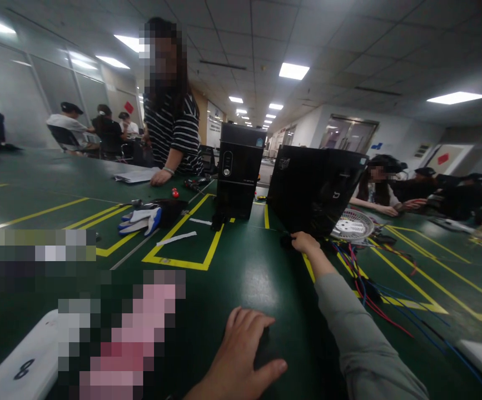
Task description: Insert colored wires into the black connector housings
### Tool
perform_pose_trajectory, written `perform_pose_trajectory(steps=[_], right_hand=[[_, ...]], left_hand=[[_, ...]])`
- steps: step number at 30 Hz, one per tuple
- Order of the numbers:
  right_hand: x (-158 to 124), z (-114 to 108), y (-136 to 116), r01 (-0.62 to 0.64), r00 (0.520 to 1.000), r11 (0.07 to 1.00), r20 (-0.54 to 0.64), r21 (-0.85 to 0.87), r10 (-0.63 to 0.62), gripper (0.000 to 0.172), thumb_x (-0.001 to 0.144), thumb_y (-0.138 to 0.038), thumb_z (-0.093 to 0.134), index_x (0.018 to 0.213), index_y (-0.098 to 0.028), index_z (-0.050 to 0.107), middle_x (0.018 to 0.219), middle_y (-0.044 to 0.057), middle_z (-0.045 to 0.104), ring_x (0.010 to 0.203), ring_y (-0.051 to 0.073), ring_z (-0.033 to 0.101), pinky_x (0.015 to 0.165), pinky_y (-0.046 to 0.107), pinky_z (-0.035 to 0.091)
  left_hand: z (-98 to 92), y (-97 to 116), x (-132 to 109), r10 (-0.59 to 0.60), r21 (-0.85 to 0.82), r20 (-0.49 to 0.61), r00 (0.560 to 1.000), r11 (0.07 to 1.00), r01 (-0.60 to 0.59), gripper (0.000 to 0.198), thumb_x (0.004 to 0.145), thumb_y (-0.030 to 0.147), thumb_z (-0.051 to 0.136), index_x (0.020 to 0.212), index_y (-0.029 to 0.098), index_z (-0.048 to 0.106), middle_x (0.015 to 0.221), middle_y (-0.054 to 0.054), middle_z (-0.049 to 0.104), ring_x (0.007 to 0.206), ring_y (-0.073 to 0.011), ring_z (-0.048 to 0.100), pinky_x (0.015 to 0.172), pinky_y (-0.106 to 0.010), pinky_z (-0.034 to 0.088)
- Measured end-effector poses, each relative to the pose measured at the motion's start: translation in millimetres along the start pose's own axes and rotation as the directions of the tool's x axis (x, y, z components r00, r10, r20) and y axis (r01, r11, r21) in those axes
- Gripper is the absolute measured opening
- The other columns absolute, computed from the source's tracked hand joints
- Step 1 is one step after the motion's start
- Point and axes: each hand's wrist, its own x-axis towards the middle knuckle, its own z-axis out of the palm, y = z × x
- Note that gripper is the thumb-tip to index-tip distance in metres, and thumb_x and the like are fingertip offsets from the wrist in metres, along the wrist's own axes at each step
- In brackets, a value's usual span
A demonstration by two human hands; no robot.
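Observation:
My left hand (244,355) is over the green tabletop near the front edge, palm down. Its fingers are spread and hold nothing. My right hand (306,244) reaches forward to the foot of a black computer case (303,189), which looks tilted. Its fingers are closed at a small dark thing (286,240), too dim to make out. Left of that case a second black computer tower (241,172) stands upright, with a silver button on its front.
Blue-and-white gloves (140,220) and white strips (177,238) lie left. A round white-grilled fan (352,225) and loose red and blue wires (366,283) lie right. Across the table a person in a striped shirt (174,133) rests a hand by papers (136,175). Yellow tape (182,262) marks the table.

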Motion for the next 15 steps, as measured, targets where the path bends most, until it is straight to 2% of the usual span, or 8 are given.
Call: perform_pose_trajectory(steps=[6, 10, 13, 15], right_hand=[[-3.7, -2.5, -4.1, 0.016, 1.000, 0.999, -0.006, -0.051, -0.017, 0.030, 0.090, -0.031, 0.054, 0.117, -0.017, 0.054, 0.117, 0.008, 0.056, 0.097, 0.020, 0.058, 0.082, 0.041, 0.050], [-21.5, -1.6, -0.3, 0.019, 0.991, 0.995, -0.131, -0.099, -0.032, 0.034, 0.091, -0.034, 0.053, 0.121, -0.018, 0.051, 0.124, 0.009, 0.051, 0.105, 0.023, 0.054, 0.087, 0.044, 0.047], [-33.3, -1.5, 14.4, -0.059, 0.977, 0.989, -0.211, -0.132, 0.030, 0.035, 0.091, -0.034, 0.051, 0.123, -0.019, 0.050, 0.128, 0.009, 0.048, 0.110, 0.024, 0.051, 0.091, 0.047, 0.043], [-36.4, -2.5, 27.3, -0.136, 0.976, 0.980, -0.191, -0.144, 0.107, 0.032, 0.091, -0.033, 0.053, 0.119, -0.017, 0.052, 0.124, 0.009, 0.051, 0.108, 0.024, 0.053, 0.090, 0.046, 0.044]], left_hand=[[2.2, -1.7, -2.3, 0.024, 0.004, -0.032, 0.999, 1.000, -0.023, 0.048, 0.078, 0.039, 0.065, 0.120, 0.026, 0.046, 0.117, -0.005, 0.054, 0.112, -0.0254, 0.046, 0.107, -0.052, 0.018], [-0.4, 0.5, -2.1, 0.026, 0.007, -0.050, 0.998, 1.000, -0.025, 0.047, 0.078, 0.038, 0.066, 0.119, 0.025, 0.047, 0.116, -0.004, 0.054, 0.112, -0.0248, 0.045, 0.107, -0.051, 0.018], [-1.8, 2.0, -1.9, 0.022, 0.002, -0.060, 0.998, 1.000, -0.022, 0.046, 0.077, 0.039, 0.066, 0.118, 0.025, 0.048, 0.115, -0.005, 0.055, 0.111, -0.0249, 0.045, 0.106, -0.049, 0.022], [-1.7, 2.5, -2.0, 0.016, 0.000, -0.065, 0.998, 1.000, -0.016, 0.046, 0.076, 0.038, 0.067, 0.117, 0.025, 0.049, 0.115, -0.004, 0.055, 0.110, -0.0250, 0.045, 0.105, -0.049, 0.023]])
